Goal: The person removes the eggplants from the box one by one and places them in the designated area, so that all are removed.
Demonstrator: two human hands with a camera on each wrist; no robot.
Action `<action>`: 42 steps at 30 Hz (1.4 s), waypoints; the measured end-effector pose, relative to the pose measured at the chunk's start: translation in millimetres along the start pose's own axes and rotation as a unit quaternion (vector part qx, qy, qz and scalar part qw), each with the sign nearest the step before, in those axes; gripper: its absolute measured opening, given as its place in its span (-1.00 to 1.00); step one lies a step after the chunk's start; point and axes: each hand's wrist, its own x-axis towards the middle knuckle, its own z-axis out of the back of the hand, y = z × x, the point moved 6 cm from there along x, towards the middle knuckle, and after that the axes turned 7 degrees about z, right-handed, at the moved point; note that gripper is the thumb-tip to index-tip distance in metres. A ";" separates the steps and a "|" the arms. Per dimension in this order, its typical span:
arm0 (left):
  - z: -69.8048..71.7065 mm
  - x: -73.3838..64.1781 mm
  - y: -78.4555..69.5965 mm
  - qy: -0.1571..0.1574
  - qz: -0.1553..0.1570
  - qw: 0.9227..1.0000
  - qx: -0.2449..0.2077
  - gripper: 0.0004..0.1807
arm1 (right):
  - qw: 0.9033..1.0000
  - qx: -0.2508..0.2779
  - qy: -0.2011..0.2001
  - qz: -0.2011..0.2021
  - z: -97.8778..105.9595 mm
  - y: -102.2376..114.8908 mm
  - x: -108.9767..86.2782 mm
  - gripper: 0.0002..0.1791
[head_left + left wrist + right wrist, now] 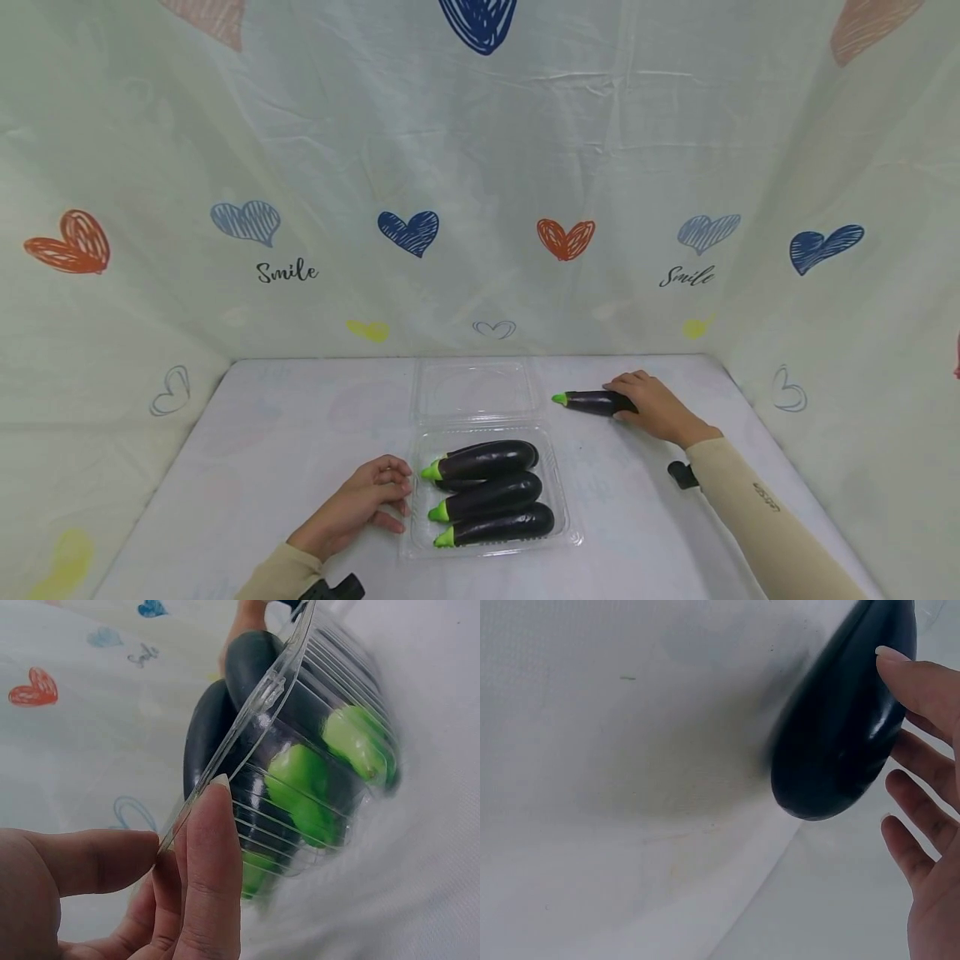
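My right hand [656, 408] grips the blunt end of a dark purple eggplant [588, 402], right of the container, its green stem pointing left. In the right wrist view the thumb [922, 686] lies on the eggplant's [840, 735] glossy skin and the other fingers are around its far side. A clear plastic clamshell container [558, 492] stands with its lid folded back and several eggplants [491, 496] inside, green stems to the left. My left hand [367, 500] is at its left edge; in the left wrist view, thumb and finger pinch the container's rim [232, 742].
The container's transparent lid [474, 392] lies flat behind its base. A white cloth covers the table [300, 433]. A heart-patterned curtain [495, 167] surrounds the table at the back and sides. Black wrist cameras are strapped under both sleeves.
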 end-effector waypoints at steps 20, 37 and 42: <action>3.6 5.5 1.1 -0.017 0.012 1.000 0.004 -0.75 | 0.994 0.000 -0.036 0.104 27.7 77.8 19.6 -0.41; 1.8 4.2 -3.3 0.005 -0.002 1.000 0.000 -0.73 | 0.981 -0.038 -0.031 0.190 36.5 152.7 31.1 -0.37; 1.9 4.9 -1.9 0.009 -0.003 1.000 -0.005 -0.74 | 0.973 -0.044 -0.043 0.223 35.0 168.1 32.7 -0.36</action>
